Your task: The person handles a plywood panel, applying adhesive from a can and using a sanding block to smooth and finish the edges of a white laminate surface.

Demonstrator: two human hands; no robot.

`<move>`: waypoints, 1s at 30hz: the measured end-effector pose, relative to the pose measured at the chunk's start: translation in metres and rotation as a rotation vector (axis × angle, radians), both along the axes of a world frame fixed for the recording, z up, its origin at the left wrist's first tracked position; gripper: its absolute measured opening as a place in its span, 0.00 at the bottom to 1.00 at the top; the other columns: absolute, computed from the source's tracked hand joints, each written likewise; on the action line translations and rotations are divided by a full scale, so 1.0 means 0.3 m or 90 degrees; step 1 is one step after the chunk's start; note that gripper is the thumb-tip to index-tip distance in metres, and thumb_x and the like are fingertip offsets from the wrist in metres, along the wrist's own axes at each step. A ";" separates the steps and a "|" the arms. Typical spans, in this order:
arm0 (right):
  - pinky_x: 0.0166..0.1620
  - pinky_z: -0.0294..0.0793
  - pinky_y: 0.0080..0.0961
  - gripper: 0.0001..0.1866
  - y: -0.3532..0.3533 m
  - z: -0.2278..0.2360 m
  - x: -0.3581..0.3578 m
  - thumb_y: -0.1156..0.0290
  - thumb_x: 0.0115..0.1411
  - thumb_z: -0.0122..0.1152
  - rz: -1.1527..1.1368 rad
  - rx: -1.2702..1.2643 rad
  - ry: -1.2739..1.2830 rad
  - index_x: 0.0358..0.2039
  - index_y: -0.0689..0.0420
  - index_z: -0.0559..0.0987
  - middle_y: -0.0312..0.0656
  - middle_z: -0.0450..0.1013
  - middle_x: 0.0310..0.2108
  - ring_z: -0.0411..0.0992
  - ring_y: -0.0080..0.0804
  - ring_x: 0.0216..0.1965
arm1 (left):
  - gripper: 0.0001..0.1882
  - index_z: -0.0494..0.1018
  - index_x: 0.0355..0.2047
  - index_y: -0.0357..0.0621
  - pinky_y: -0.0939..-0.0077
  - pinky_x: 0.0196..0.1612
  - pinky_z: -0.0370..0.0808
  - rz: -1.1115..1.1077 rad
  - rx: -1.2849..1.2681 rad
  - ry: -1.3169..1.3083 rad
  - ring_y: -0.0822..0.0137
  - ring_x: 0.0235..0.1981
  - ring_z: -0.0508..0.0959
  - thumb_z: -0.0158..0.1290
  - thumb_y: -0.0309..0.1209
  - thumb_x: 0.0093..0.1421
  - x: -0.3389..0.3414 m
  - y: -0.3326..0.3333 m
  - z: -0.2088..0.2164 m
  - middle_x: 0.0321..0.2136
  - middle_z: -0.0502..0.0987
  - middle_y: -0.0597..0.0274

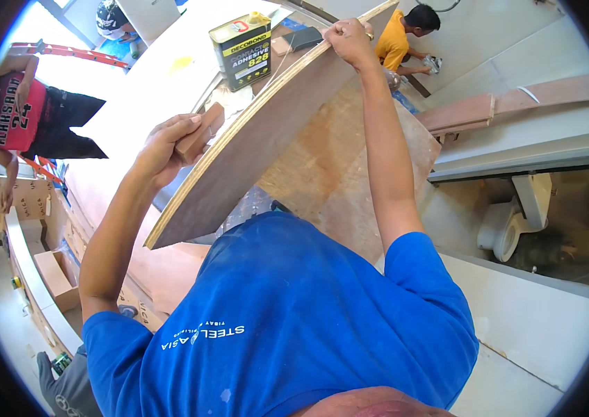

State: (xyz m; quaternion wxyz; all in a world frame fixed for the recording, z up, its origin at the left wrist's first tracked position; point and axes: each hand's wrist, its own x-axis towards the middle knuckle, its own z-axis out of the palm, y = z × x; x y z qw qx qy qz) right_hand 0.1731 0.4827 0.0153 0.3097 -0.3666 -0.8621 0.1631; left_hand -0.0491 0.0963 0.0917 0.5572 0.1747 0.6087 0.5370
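Note:
A plywood panel (259, 149) stands tilted on its edge in front of my chest, running from lower left to upper right, its pale layered edge facing up. My right hand (351, 43) is closed over the panel's far upper end. In my left hand (162, 151) is a reddish-brown wooden block (200, 133), gripped between thumb and fingers beside the panel's layered edge. Whether the block touches the edge I cannot tell. Part of the left fingers is hidden behind the block.
A rectangular adhesive can (242, 52) stands on the worktable (336, 149) beyond the panel. At far right crouches a person in yellow (393, 48); another in red (20, 108) stands at left near an orange ladder (75, 52). A toilet (517, 219) shows through an opening at right.

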 end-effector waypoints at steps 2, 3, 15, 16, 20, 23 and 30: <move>0.70 0.45 0.53 0.14 0.020 -0.008 0.013 0.51 0.62 0.60 0.055 -0.007 -0.019 0.31 0.43 0.89 0.40 0.78 0.48 0.66 0.54 0.60 | 0.21 0.73 0.51 0.32 0.75 0.34 0.79 0.011 0.015 -0.005 0.66 0.33 0.80 0.58 0.38 0.67 0.007 -0.023 0.009 0.38 0.78 0.54; 0.70 0.45 0.56 0.15 0.015 -0.026 0.018 0.52 0.64 0.58 0.020 0.041 -0.004 0.33 0.44 0.88 0.39 0.79 0.48 0.67 0.51 0.60 | 0.22 0.73 0.52 0.31 0.75 0.34 0.80 0.012 0.024 -0.007 0.66 0.33 0.81 0.58 0.38 0.67 0.005 -0.033 0.009 0.38 0.78 0.53; 0.68 0.55 0.56 0.17 -0.489 0.064 -0.059 0.55 0.71 0.52 0.282 0.158 -0.081 0.43 0.53 0.83 0.42 0.79 0.43 0.74 0.43 0.53 | 0.25 0.68 0.55 0.24 0.72 0.38 0.84 0.028 0.090 -0.011 0.57 0.36 0.84 0.55 0.36 0.69 -0.032 -0.101 0.007 0.42 0.76 0.45; 0.68 0.56 0.55 0.17 -0.576 0.073 -0.072 0.55 0.71 0.52 0.316 0.138 -0.040 0.43 0.54 0.82 0.41 0.79 0.42 0.75 0.43 0.52 | 0.25 0.68 0.55 0.24 0.71 0.38 0.84 0.028 0.096 -0.014 0.56 0.36 0.84 0.54 0.36 0.69 -0.039 -0.105 -0.005 0.42 0.76 0.44; 0.65 0.59 0.47 0.15 -0.822 0.107 -0.104 0.57 0.71 0.52 0.414 0.129 -0.014 0.39 0.52 0.82 0.40 0.79 0.40 0.75 0.40 0.49 | 0.25 0.67 0.57 0.24 0.73 0.37 0.84 0.028 0.099 -0.044 0.58 0.36 0.84 0.53 0.36 0.70 -0.059 -0.140 -0.050 0.43 0.77 0.45; 0.63 0.59 0.45 0.14 -0.843 0.101 -0.097 0.58 0.71 0.52 0.421 0.113 0.002 0.38 0.52 0.81 0.39 0.78 0.39 0.75 0.37 0.49 | 0.25 0.66 0.58 0.24 0.75 0.35 0.84 0.030 0.101 -0.054 0.57 0.36 0.84 0.53 0.35 0.70 -0.064 -0.159 -0.075 0.44 0.77 0.44; 0.65 0.51 0.52 0.14 -0.653 0.010 0.038 0.60 0.68 0.48 0.166 0.279 0.041 0.34 0.52 0.79 0.41 0.77 0.40 0.72 0.42 0.55 | 0.23 0.66 0.60 0.31 0.74 0.33 0.85 0.049 0.112 -0.120 0.58 0.36 0.85 0.52 0.34 0.70 -0.036 -0.237 -0.147 0.43 0.78 0.47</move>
